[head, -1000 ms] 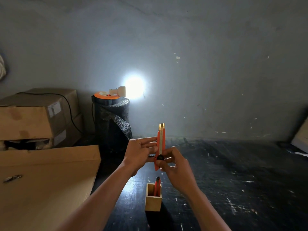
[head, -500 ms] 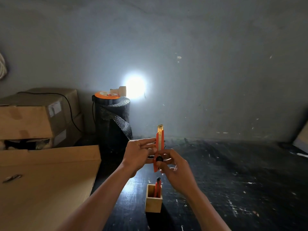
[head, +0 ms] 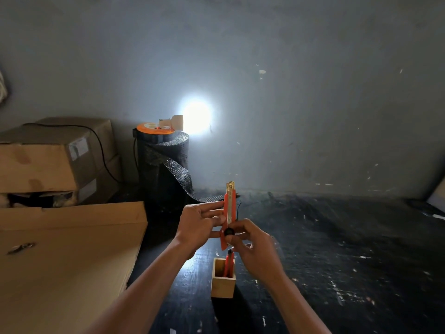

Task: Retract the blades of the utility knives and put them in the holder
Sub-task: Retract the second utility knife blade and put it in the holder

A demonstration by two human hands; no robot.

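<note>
I hold an orange utility knife [head: 229, 206] upright above the table, its metal tip pointing up. My left hand [head: 199, 222] grips its body from the left. My right hand [head: 255, 249] grips the lower end, thumb on the black slider knob [head: 228, 232]. A short length of blade shows above the orange casing. Just below stands a small square wooden holder [head: 222, 284] with another orange knife [head: 229, 262] standing inside it.
A flat cardboard sheet [head: 67, 256] lies at the left, with stacked cardboard boxes [head: 53, 160] behind it. A black roll of bubble wrap [head: 163, 169] carries a lit lamp [head: 178, 121] near the wall. The dark table [head: 337, 249] stretches to the right.
The knife's exposed blade has shortened as the slider moved down. Both hands and the knife stay in nearly the same place.
</note>
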